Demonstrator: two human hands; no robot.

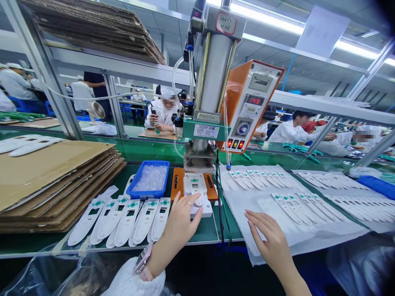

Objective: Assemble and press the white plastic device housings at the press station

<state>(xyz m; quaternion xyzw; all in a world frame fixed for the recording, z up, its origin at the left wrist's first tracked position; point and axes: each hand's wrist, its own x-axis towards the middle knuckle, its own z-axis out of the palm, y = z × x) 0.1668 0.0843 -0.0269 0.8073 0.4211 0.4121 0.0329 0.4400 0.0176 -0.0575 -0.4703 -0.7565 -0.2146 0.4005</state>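
The one head-worn camera looks forward and down from just behind the near table edge (31,251), facing a press (212,74) close ahead.

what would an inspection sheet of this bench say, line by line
surface: green bench, in use
job's things: white plastic casing on orange fixture; white strips on white sheet
clutter: cardboard stack; blue tray of clear pieces
grips: left hand on casing; right hand on sheet
cables: black and green cables run down from press
surroundings: co-workers in white coats beyond
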